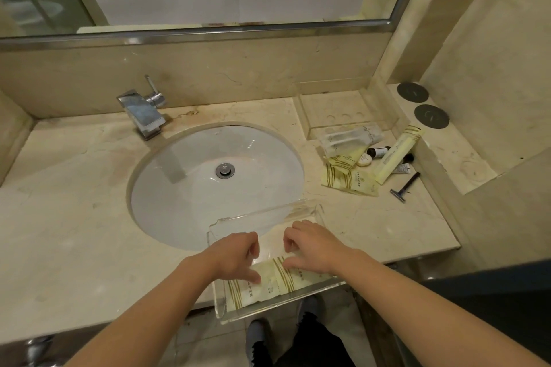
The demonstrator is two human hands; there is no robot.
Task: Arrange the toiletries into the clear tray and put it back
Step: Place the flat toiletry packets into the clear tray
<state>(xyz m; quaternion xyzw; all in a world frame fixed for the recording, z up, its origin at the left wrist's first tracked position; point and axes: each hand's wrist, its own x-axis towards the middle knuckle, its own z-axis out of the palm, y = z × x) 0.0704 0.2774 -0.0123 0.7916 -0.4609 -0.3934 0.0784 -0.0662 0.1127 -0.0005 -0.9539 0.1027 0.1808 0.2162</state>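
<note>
A clear tray (262, 217) sits at the counter's front edge, partly over the sink rim and overhanging the front. Two cream packets with gold stripes (277, 281) lie flat inside it. My left hand (235, 256) and my right hand (313, 247) hover over the tray with fingers curled, thumbs touching the packets. At the right of the counter lies a pile of toiletries: a clear-wrapped packet (348, 138), cream sachets (348, 179), a long cream box (396, 155), a small dark bottle (378, 152), a round white soap (364, 160) and a black razor (405, 188).
A white oval sink (185, 202) with a chrome tap (143, 112) fills the counter's middle. A second clear holder (337, 110) stands against the back wall on the right. Two round dark discs (422, 104) lie on a raised ledge at the far right. A mirror hangs above.
</note>
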